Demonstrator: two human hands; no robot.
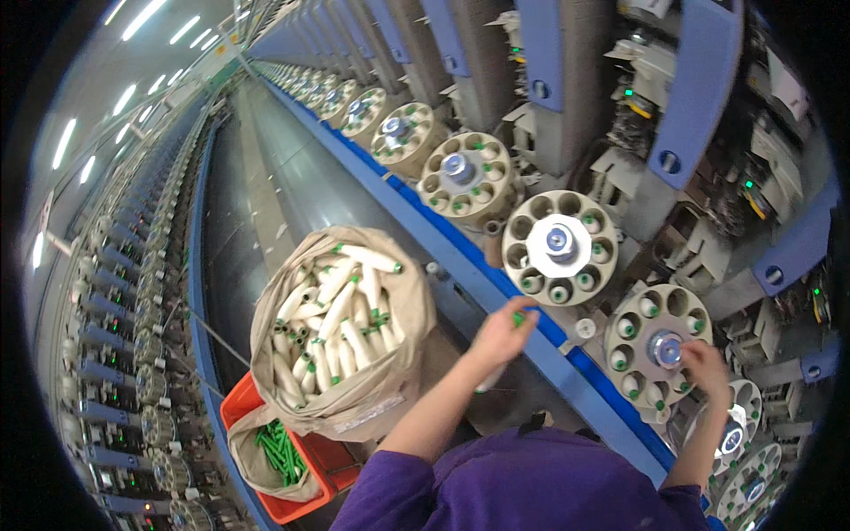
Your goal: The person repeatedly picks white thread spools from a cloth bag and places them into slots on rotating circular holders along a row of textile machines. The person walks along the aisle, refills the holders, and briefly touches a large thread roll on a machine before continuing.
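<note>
My left hand (503, 338) is closed around a yarn bobbin; its green tip (519, 319) shows by the fingers and some white yarn (487, 380) below the palm. To the right, my right hand (706, 367) reaches over a round magazine (634, 308), its bent fingertips at the silver hub (664, 349). Whatever those fingers pinch, if anything, is too small to make out. Several pockets of this magazine hold white bobbins with green tips, while others look dark. Beyond it stands another round magazine (516, 232), with bobbins in some of its pockets.
A cloth sack (412, 292) full of white yarn bobbins stands left of my left arm. Below it, an orange crate (336, 460) holds a smaller cloth bag (248, 447) with green empty tubes. A blue machine rail (469, 301) runs diagonally past the magazines; another machine row lines the left.
</note>
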